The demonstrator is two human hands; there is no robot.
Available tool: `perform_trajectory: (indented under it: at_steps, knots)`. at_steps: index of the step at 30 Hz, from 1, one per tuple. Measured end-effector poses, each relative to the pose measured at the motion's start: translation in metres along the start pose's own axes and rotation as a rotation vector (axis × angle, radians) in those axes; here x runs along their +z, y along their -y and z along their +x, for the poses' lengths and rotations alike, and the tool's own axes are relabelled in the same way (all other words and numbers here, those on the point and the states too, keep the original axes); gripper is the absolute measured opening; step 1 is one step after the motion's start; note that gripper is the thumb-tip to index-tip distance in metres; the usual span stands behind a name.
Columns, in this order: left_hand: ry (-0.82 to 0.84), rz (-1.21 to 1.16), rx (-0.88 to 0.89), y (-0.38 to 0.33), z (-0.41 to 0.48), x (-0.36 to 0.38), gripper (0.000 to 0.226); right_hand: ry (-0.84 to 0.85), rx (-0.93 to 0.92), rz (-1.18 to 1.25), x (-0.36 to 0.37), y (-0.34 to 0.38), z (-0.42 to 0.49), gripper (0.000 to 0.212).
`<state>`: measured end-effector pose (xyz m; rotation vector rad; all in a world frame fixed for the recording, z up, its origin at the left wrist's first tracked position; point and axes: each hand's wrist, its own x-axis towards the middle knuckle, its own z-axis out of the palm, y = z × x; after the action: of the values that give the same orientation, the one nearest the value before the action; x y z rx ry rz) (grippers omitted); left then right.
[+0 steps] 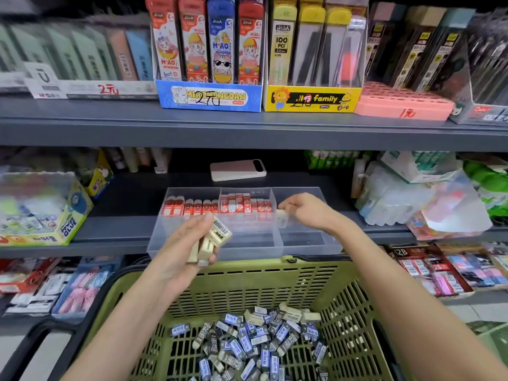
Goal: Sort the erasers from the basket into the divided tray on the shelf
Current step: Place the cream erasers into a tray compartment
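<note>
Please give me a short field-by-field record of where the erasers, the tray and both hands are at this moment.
left hand: holds a small bunch of cream erasers in front of the tray
right hand: holds one cream eraser over the tray's right compartment
divided tray: clear, on the middle shelf; red-sleeved erasers stand in the left and middle sections
right compartment: no erasers seen lying in it
basket: green, below the shelf, many blue-and-grey sleeved erasers at the bottom, a few cream ones

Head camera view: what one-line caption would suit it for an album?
Left hand holds cream erasers; right hand places one in the divided tray.
</note>
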<state>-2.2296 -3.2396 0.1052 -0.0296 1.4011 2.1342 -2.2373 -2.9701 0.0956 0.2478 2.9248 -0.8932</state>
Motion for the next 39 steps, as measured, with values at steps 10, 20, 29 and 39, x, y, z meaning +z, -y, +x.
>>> perform_trajectory:
  at_steps: [10,20,29,39]
  knots:
    - [-0.032,0.014,-0.022,-0.001,0.007,0.028,0.042,0.011,0.010,-0.095,-0.005,0.020,-0.013,0.044]
    - [0.009,0.052,0.038,0.006,0.008,0.055,0.028,-0.140,-0.072,0.759,0.012,0.077,-0.083,0.010]
    - [-0.024,-0.155,-0.049,-0.008,0.014,0.054,0.019,-0.396,0.110,0.347,-0.033,0.012,-0.019,0.030]
    - [-0.048,-0.162,-0.051,-0.008,0.022,0.052,0.019,0.050,0.069,-0.026,0.003,0.012,0.012,0.033]
